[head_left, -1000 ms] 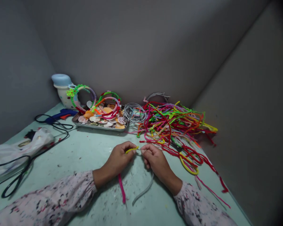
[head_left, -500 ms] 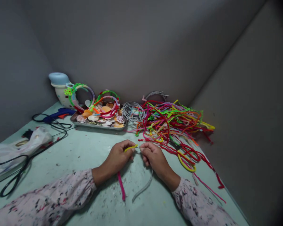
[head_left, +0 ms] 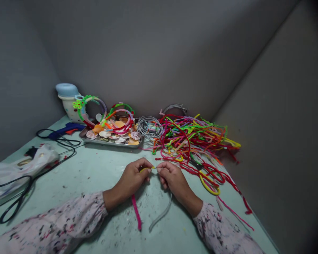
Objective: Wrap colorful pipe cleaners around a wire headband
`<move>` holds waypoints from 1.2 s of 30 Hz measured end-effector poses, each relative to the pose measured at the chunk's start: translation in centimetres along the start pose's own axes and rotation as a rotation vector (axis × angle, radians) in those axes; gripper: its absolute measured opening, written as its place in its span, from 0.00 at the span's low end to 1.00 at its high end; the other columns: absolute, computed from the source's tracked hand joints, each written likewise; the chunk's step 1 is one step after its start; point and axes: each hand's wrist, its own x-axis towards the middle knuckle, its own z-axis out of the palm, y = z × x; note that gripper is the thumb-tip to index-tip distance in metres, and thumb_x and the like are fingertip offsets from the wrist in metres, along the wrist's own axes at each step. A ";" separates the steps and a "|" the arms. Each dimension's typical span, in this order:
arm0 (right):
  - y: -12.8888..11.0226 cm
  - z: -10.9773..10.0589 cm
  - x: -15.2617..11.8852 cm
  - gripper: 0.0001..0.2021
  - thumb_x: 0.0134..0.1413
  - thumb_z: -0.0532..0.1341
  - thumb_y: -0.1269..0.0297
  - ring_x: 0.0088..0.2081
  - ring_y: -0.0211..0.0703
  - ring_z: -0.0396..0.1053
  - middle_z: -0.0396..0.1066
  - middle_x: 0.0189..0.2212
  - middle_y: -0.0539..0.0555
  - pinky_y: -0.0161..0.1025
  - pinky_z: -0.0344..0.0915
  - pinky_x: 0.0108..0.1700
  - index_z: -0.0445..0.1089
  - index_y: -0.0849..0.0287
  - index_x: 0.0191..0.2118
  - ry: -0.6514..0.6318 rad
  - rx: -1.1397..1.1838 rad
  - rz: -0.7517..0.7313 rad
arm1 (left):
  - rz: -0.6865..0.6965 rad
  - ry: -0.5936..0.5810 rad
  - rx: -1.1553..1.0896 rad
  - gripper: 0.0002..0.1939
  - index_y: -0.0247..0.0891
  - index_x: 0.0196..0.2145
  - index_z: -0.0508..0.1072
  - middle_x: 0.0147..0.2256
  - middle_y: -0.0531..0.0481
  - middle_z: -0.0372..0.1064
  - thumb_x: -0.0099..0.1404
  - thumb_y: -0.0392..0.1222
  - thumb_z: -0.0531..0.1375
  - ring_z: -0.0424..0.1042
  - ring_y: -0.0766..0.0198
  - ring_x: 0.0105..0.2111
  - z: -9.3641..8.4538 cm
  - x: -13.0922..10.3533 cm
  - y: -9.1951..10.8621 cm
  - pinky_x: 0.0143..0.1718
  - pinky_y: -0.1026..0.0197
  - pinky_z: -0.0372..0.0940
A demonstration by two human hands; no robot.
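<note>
Between finger and thumb, my left hand [head_left: 135,174] pinches a yellow pipe cleaner [head_left: 144,170], whose tip points right. A pink pipe cleaner [head_left: 136,213] hangs out below the same hand; its upper end is hidden. My right hand [head_left: 172,178] is closed on a grey wire [head_left: 163,213], which curves down from under the palm to the tabletop. The fingertips of both hands are close together, with the yellow tip meeting the thin wire end between them. How far one overlaps the other is too small to tell.
A metal tray [head_left: 113,142] of seashells and wrapped hoops stands at the back. Right of it lie a wire coil [head_left: 149,127] and a heap of coloured pipe cleaners [head_left: 193,135]. At left are a blue glue gun [head_left: 66,129], black cord [head_left: 31,180] and a plastic bag [head_left: 23,169].
My left fingers have closed further over the yellow pipe cleaner, so less of it shows. The two hands' fingertips are slightly nearer each other.
</note>
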 end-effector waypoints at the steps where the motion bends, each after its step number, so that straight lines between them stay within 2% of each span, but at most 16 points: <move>1: 0.0 0.0 0.0 0.08 0.51 0.57 0.59 0.13 0.30 0.55 0.61 0.14 0.42 0.28 0.51 0.16 0.65 0.60 0.33 0.000 -0.003 0.002 | -0.003 0.001 -0.001 0.08 0.36 0.35 0.71 0.19 0.55 0.66 0.59 0.41 0.56 0.61 0.70 0.18 0.0 0.0 0.0 0.22 0.68 0.54; 11: 0.0 -0.1 0.1 0.09 0.50 0.58 0.59 0.13 0.30 0.55 0.61 0.14 0.42 0.28 0.51 0.16 0.65 0.60 0.33 0.008 0.000 0.007 | 0.019 0.003 -0.078 0.13 0.36 0.40 0.70 0.22 0.55 0.67 0.57 0.43 0.58 0.64 0.69 0.20 0.2 0.1 -0.5 0.24 0.66 0.57; 17: 0.3 -0.2 0.1 0.09 0.51 0.58 0.59 0.13 0.30 0.56 0.61 0.14 0.42 0.28 0.51 0.16 0.66 0.59 0.33 0.007 0.005 0.008 | -0.011 -0.009 -0.074 0.10 0.36 0.37 0.71 0.19 0.56 0.65 0.58 0.40 0.57 0.61 0.70 0.18 0.2 0.0 -0.2 0.21 0.68 0.54; 28: 0.0 -0.1 0.0 0.08 0.51 0.58 0.60 0.13 0.30 0.55 0.61 0.14 0.42 0.28 0.51 0.16 0.65 0.60 0.32 -0.001 0.006 0.014 | -0.041 -0.028 -0.080 0.07 0.35 0.35 0.69 0.19 0.55 0.66 0.59 0.38 0.55 0.63 0.70 0.19 0.0 -0.2 0.4 0.21 0.68 0.55; 33: 0.0 -0.1 0.1 0.08 0.51 0.57 0.60 0.13 0.30 0.56 0.60 0.14 0.42 0.28 0.52 0.16 0.65 0.60 0.33 0.007 -0.004 0.011 | -0.038 -0.033 -0.119 0.08 0.35 0.37 0.68 0.18 0.56 0.65 0.60 0.40 0.56 0.63 0.71 0.18 0.1 -0.3 0.6 0.20 0.69 0.56; 36: 0.1 -0.2 0.0 0.08 0.52 0.57 0.61 0.13 0.30 0.55 0.60 0.13 0.42 0.28 0.52 0.16 0.66 0.60 0.33 0.000 -0.007 0.006 | -0.056 -0.039 -0.223 0.11 0.36 0.40 0.66 0.23 0.55 0.67 0.61 0.44 0.55 0.65 0.71 0.18 0.1 -0.1 0.5 0.19 0.69 0.57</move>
